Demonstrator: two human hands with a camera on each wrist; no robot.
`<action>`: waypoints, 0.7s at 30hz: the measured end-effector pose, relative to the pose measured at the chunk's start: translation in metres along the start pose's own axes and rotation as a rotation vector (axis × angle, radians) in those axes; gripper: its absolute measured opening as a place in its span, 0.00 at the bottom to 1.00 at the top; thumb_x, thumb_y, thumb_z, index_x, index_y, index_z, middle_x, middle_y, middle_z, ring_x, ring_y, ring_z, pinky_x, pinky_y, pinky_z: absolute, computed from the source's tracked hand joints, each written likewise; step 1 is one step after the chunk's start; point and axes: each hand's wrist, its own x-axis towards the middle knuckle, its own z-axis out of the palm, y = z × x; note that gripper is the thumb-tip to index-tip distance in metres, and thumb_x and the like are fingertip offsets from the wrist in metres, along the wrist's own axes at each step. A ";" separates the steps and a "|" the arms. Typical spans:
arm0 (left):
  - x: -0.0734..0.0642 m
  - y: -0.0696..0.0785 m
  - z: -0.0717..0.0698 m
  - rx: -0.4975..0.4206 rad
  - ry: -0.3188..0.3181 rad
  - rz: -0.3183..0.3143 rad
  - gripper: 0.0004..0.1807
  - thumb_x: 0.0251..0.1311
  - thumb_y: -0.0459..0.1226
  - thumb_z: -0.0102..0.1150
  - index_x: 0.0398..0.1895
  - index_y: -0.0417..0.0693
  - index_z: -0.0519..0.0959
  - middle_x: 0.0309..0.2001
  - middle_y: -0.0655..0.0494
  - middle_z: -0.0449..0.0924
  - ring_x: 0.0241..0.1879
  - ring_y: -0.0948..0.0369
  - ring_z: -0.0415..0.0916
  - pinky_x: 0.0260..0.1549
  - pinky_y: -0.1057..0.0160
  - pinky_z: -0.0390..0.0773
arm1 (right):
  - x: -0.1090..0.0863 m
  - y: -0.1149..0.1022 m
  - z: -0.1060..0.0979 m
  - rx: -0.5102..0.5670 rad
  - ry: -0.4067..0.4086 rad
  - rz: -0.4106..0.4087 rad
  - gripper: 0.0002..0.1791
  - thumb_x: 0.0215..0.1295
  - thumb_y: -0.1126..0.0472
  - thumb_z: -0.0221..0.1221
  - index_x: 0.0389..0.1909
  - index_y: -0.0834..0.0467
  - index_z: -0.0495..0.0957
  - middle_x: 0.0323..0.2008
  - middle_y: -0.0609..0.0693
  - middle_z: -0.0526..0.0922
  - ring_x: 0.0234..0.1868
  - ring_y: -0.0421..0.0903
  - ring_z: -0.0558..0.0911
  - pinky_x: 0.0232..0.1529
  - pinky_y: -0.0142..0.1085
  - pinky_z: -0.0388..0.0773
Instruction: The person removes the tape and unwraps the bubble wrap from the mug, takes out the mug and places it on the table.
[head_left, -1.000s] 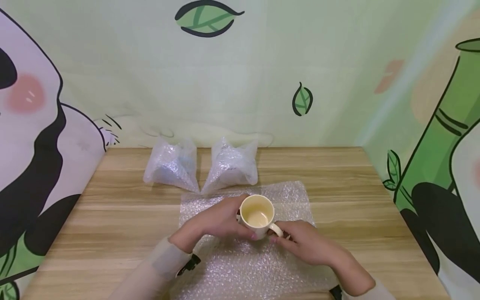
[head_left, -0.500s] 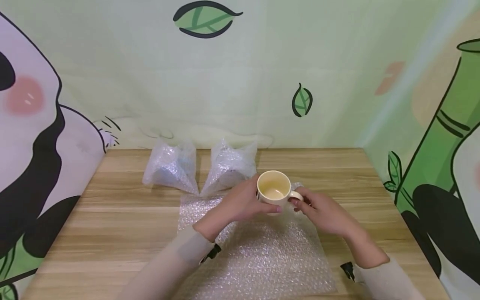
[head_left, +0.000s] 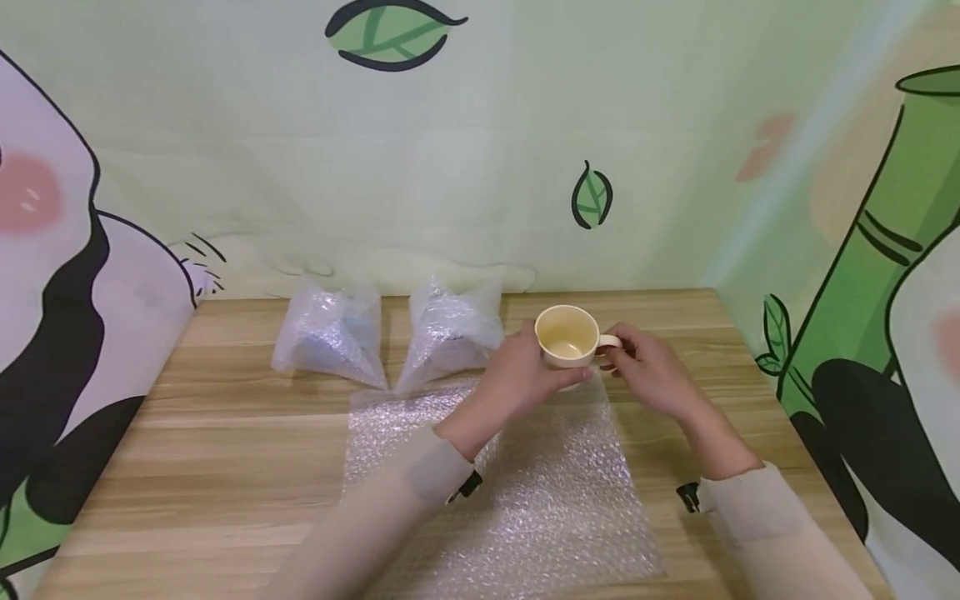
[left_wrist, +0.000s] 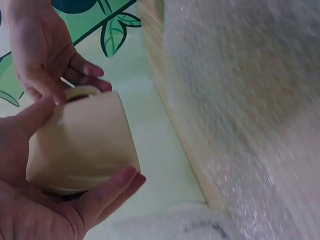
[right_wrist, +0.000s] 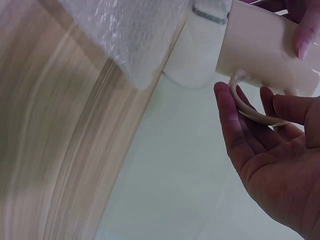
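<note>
A cream mug (head_left: 567, 337) is held upright above the far right part of a bubble wrap sheet (head_left: 540, 483), its mouth facing up and its inside pale yellow. My left hand (head_left: 517, 371) grips the mug's body from the left, thumb across the near side. In the left wrist view the fingers (left_wrist: 112, 192) of that hand curl round the mug's wall. My right hand (head_left: 652, 371) pinches the mug's handle (right_wrist: 252, 112) between thumb and fingers, as the right wrist view shows.
Two bubble-wrapped bundles (head_left: 330, 333) stand side by side at the back of the wooden table (head_left: 225, 467). The right bundle (head_left: 453, 329) is close to my left hand. Behind the table rises a wall (head_left: 465, 167) printed with leaves and pandas.
Both hands have carried the mug up and to the right, away from the middle of the bubble wrap sheet toward its far right corner. The wrapped bundles have stayed in place.
</note>
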 end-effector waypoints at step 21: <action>0.062 0.010 0.046 -0.384 0.214 -0.075 0.50 0.59 0.39 0.75 0.79 0.40 0.55 0.70 0.38 0.68 0.71 0.48 0.68 0.73 0.51 0.69 | 0.070 0.027 -0.004 0.146 0.185 0.225 0.20 0.81 0.60 0.47 0.59 0.71 0.76 0.58 0.70 0.82 0.44 0.49 0.88 0.48 0.37 0.88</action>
